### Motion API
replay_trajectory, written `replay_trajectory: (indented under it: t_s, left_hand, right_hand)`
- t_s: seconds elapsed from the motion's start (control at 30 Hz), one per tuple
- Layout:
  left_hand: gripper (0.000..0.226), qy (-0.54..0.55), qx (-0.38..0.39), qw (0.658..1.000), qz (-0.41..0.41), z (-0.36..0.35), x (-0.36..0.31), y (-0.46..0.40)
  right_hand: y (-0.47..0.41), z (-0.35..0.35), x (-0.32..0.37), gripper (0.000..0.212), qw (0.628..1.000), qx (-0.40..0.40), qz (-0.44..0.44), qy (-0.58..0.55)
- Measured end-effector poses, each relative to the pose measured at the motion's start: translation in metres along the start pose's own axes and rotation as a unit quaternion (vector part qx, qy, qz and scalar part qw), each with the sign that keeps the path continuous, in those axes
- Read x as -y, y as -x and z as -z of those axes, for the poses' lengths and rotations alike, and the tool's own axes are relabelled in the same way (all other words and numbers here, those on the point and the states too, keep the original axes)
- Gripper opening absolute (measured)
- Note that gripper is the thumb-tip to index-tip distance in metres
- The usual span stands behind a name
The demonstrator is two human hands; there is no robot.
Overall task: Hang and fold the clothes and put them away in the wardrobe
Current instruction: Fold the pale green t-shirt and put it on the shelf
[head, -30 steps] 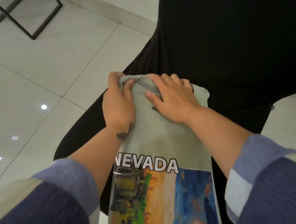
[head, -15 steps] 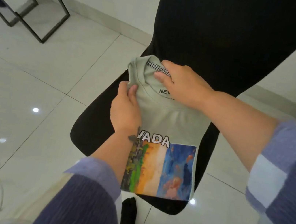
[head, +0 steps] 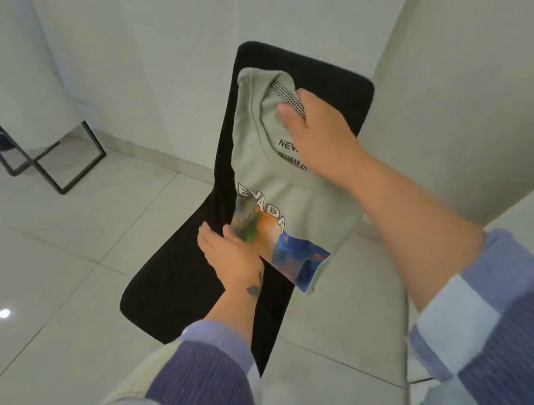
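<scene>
A folded sage-green T-shirt (head: 273,175) with "NEVADA" lettering and a colourful print is lifted in front of a black chair (head: 178,279). My right hand (head: 317,133) grips it at the collar, thumb on the front. My left hand (head: 233,256) supports its lower edge from below, fingers flat under the printed part. Both forearms wear striped blue and white sleeves.
The chair's black back (head: 338,84) stands against a white wall and a pale panel (head: 465,93) on the right. A black metal frame (head: 56,167) sits on the glossy tiled floor at the left.
I have lifted the folded T-shirt up off the chair seat. My left hand slid from the collar side down to the lower edge. The view has pulled back and up.
</scene>
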State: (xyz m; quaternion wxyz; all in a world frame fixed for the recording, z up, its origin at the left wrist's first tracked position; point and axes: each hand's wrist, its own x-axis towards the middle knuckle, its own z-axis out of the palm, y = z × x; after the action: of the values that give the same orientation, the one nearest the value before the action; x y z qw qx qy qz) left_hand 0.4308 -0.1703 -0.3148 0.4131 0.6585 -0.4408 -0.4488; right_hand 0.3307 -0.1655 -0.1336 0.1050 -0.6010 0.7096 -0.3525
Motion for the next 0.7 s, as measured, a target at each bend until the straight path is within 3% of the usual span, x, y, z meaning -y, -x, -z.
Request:
replay_trajectory:
  t_s: [0.13, 0.27, 0.5, 0.7]
  left_hand:
    - [0.057, 0.042, 0.084, 0.985, 0.146, -0.001, -0.036, 0.041]
    - [0.062, 0.079, 0.134, 0.977, 0.148, -0.010, -0.062, 0.052]
    - [0.045, -0.021, 0.158, 0.986, -0.056, -0.025, -0.088, 0.073]
    - [0.044, -0.096, 0.285, 0.933, -0.196, -0.049, -0.079, 0.138]
  right_hand:
    - [0.011, 0.075, 0.029, 0.032, 0.994, -0.098, -0.002, 0.053]
    - [0.034, 0.128, 0.036, 0.029, 0.980, -0.176, -0.031, 0.086]
    - [0.121, 0.147, -0.006, 0.023, 0.918, -0.321, -0.186, 0.141]
    - [0.238, 0.145, -0.038, 0.039, 0.824, -0.411, -0.342, 0.189]
